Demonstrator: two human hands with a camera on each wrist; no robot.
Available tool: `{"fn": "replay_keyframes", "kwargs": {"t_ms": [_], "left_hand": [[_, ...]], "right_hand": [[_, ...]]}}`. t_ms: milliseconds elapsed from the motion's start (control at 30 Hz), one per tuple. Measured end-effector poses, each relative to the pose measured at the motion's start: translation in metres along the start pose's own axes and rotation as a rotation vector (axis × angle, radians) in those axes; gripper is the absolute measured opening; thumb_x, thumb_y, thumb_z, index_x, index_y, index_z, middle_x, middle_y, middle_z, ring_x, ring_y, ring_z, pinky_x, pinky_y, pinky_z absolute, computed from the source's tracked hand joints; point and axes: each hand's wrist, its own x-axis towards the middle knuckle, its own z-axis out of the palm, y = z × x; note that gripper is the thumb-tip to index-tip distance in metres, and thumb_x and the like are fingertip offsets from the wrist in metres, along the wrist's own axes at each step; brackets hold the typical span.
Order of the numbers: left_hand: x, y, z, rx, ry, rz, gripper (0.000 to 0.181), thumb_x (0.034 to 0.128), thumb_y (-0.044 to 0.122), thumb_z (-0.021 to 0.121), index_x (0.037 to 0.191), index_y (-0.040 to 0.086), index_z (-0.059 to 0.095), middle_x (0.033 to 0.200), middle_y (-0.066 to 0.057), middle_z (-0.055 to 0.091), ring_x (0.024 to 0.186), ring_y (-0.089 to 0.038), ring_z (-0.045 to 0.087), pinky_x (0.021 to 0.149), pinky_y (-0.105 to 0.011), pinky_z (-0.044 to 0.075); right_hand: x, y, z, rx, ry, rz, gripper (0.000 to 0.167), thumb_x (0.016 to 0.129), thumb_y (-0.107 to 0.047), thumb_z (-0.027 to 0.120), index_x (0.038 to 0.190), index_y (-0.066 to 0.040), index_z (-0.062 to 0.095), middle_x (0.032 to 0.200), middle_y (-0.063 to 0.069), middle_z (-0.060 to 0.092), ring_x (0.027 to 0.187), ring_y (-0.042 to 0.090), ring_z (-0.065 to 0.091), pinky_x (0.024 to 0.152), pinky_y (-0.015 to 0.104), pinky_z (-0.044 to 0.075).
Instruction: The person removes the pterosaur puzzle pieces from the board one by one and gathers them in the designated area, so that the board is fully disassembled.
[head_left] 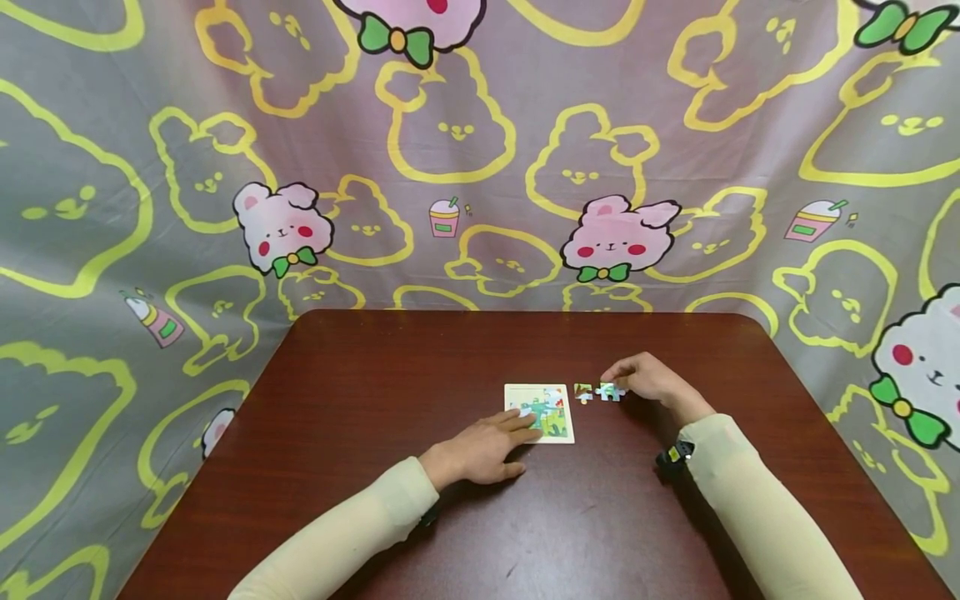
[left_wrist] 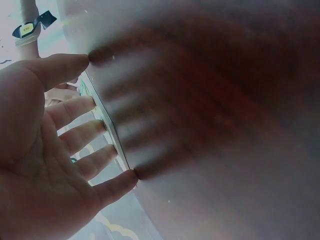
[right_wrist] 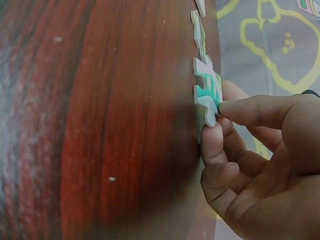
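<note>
A square jigsaw puzzle board (head_left: 517,397) with a pale rim lies on the table, a green-figured picture partly filling it. My left hand (head_left: 483,450) rests on its lower left part with the fingers spread and nearly straight, hiding some of the picture. To the right of the board, my right hand (head_left: 656,385) pinches a white and green puzzle piece (right_wrist: 207,90) between thumb and fingers. Between that piece and the board lies another loose puzzle piece (head_left: 582,392), brown and green.
The dark reddish-brown table (head_left: 375,358) has rounded far corners. Behind and beside it hangs a grey curtain (head_left: 495,200) printed with yellow outlines and pink rabbits. A dark wrist device (head_left: 677,455) sits at the right cuff.
</note>
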Motion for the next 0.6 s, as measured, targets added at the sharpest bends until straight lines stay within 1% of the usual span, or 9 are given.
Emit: {"fn": "replay_keyframes", "kwargs": {"t_ms": [267,433,600], "left_hand": [[0.0012,-0.0012,0.0023,-0.001,0.006,-0.007,0.058,0.098,0.039,0.059,0.152,0.022,0.044,0.163,-0.001,0.034,0.152,-0.028,0.03,0.121,-0.04,0.033],[0.0007,-0.0009,0.0017,0.003,0.008,-0.008,0.059,0.0979,0.039,0.059,0.152,0.022,0.044,0.163,-0.001,0.035,0.152,-0.028,0.031,0.121,-0.04,0.034],[0.0006,-0.0009,0.0019,0.001,0.008,-0.006,0.059,0.0977,0.039,0.06,0.152,0.022,0.045,0.162,-0.001,0.035,0.151,-0.028,0.031,0.121,-0.04,0.034]], "right_hand": [[0.0009,0.001,-0.0007,-0.019,0.002,-0.006,0.021,0.093,-0.001,0.059,0.106,-0.001,0.075,0.103,0.015,0.073,0.086,0.019,0.063,0.073,0.03,0.051],[0.0006,0.0006,-0.0008,-0.015,0.007,0.01,0.021,0.093,-0.002,0.06,0.108,-0.001,0.075,0.105,0.016,0.073,0.087,0.02,0.062,0.074,0.03,0.05],[0.001,-0.0024,-0.001,-0.018,0.021,0.0,0.021,0.093,-0.003,0.061,0.109,-0.002,0.074,0.109,0.017,0.073,0.089,0.021,0.063,0.074,0.029,0.05]]}}
